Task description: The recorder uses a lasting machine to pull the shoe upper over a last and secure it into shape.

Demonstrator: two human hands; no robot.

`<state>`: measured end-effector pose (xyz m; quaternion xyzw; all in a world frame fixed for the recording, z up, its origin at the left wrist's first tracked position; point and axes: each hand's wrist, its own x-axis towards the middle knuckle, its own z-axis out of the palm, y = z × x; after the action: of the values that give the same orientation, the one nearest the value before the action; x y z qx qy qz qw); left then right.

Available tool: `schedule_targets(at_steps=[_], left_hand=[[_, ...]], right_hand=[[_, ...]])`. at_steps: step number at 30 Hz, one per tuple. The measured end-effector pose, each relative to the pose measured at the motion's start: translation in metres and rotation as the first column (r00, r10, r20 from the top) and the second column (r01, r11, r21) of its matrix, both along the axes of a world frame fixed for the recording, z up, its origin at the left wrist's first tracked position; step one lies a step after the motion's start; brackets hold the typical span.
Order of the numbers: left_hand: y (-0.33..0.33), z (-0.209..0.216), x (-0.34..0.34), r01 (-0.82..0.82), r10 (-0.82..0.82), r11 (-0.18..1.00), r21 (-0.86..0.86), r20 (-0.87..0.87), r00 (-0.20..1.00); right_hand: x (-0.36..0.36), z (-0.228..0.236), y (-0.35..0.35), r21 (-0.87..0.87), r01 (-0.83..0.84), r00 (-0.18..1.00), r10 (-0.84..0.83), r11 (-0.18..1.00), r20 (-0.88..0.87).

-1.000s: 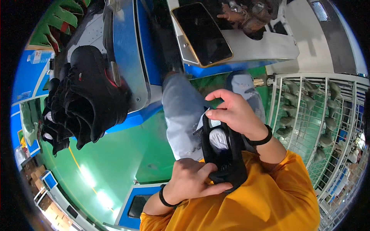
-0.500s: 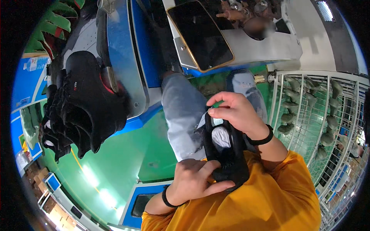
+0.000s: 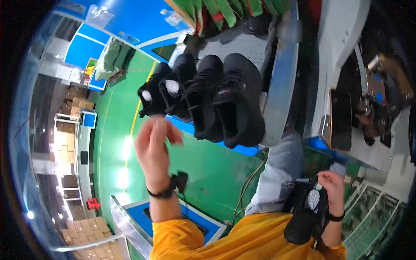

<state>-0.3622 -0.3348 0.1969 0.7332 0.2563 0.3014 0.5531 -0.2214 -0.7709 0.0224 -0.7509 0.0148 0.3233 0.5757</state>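
A black shoe (image 3: 299, 225) with white paper stuffed in its opening rests against my orange shirt. My right hand (image 3: 333, 188) grips it by the edge near the paper, fingers closed. Out to the left, my left hand (image 3: 156, 145) is raised, its half-bent fingers apart and somewhat blurred, with nothing visible in them. Just above those fingertips is the heel of the leftmost black shoe (image 3: 155, 89) in a row of several. Beside it stands another black shoe (image 3: 178, 82) with white paper inside. The nearest black shoe (image 3: 238, 99) has an unstuffed opening.
The row stands along the edge of a metal-topped bench (image 3: 271, 112). Green strips (image 3: 225, 13) hang beyond it. A phone (image 3: 340, 121) leans on a machine at the right, above a white wire rack (image 3: 368, 221). A blue-topped cart (image 3: 206, 227) stands below my left arm.
My left hand has left the shoe on my lap and reached out left to the row. My right hand still holds that shoe. The view has turned left.
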Motion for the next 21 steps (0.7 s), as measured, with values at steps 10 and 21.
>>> schedule_targets(at_steps=[10, 21], left_hand=[[0.202, -0.033, 0.07, 0.269, -0.048, 0.884, 0.382, -0.498, 0.866], [0.238, -0.061, 0.083, 0.017, 0.017, 0.996, 0.085, -0.386, 0.922]], right_hand=[[-0.006, -0.013, -0.01, 0.002, 0.073, 0.997, -0.073, 0.997, -0.015], [-0.004, -0.008, -0.001, -0.055, 0.108, 0.992, -0.112, 0.993, -0.061]])
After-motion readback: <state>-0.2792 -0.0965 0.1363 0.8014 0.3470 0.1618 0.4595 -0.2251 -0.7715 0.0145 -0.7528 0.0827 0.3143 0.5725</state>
